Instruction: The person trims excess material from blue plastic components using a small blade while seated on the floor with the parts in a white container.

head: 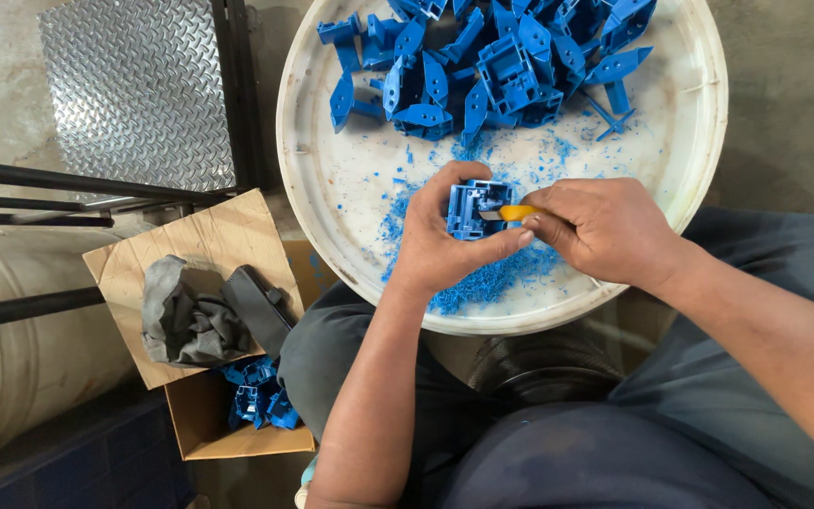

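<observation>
Blue plastic part (468, 209) sits clamped in the left hand (445, 240) over the white round tray (332, 179), around its 6 o'clock. Right hand (605, 231), at the part's 3 o'clock, grips a yellow-handled knife (512, 213), blade touching the part's right edge, long axis lying 3-to-9.

Left hand (449, 236) curled, fingers and thumb closed in a grip; right hand (605, 231) clenched beside it, fingertips meeting, forearms converging.

Bare forearms, bare hands, dark grey trousers
</observation>
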